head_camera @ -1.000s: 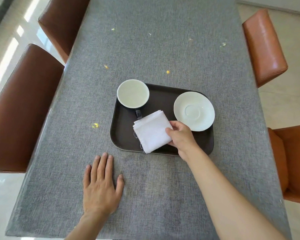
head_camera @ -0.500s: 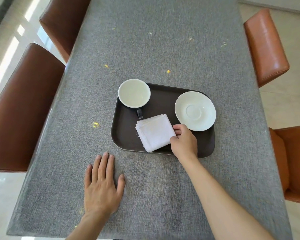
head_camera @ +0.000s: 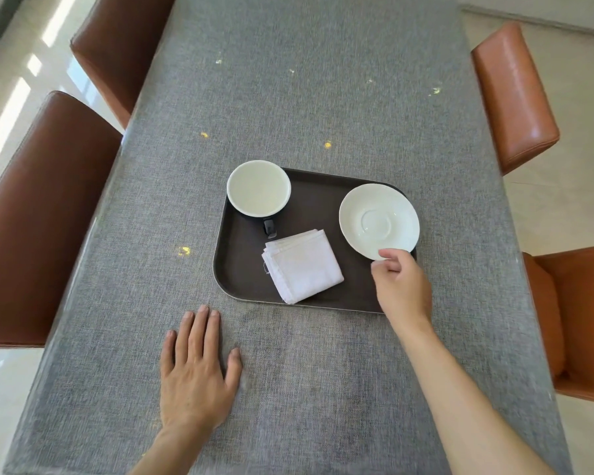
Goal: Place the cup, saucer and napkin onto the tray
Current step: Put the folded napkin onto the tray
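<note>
— Where's everything sitting now?

— All three are on the tray (head_camera: 240, 269). The cup (head_camera: 258, 188) is in the corner at about ten o'clock with its handle toward the person, the folded napkin (head_camera: 302, 266) lies near the front edge at roughly six, and the saucer (head_camera: 379, 221) is over at two o'clock, its rim hanging a little past the tray's right side.

— And the hands?

— The right hand (head_camera: 403, 286) is just below the saucer, fingers loosely curled, thumb and forefinger at the saucer's near rim. (Whether it's actually pinching the rim or only brushing it, I can't tell from here.) The left hand (head_camera: 198, 368) lies flat and spread on the grey tablecloth (head_camera: 306, 97), holding nothing, well apart from the tray.

— So what does the next bit hinge on?

— The saucer lies at twelve o'clock from the right hand, touching or nearly so, while the left is far off across the napkin. If anything wants nudging inward, I'd guess it's the saucer, and the right hand is plainly the nearer one.
</note>
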